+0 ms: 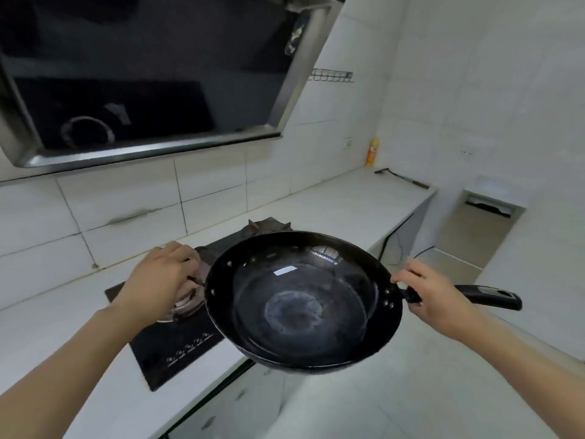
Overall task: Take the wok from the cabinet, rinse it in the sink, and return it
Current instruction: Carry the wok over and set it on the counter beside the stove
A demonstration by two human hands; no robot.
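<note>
While the range hood [139, 74] fills the upper left of the view and the white surface [342, 198] runs away toward the far wall, we see no sink and no open cabinet, so we cannot tell from this view alone whether the wok has been rinsed. The wok [304, 299] is held in the air, roughly level, partly over the front edge of the surface and partly over the floor [411, 391], just right of the black stove [171, 350]. Its inside gleams and reflects a window, which may mean wetness, though we cannot be sure. We judge the step in hand to be carrying: the wok is out of storage and in transit, either toward the sink or back toward the cabinet.

The right hand [437, 299] wraps its fingers round the long black handle [487, 297] close to the bowl, a firm closed grip. The left hand [161, 274] is at the opposite rim, fingers curled at the small side handle; that grip is partly hidden by the hand itself, so we take it for a pinch without full certainty.

The next move calls for keeping both grips firm and the bowl level while turning toward the destination, clear of the stove's burner [190, 299]. A yellow bottle [373, 152] stands far back in the corner.
</note>
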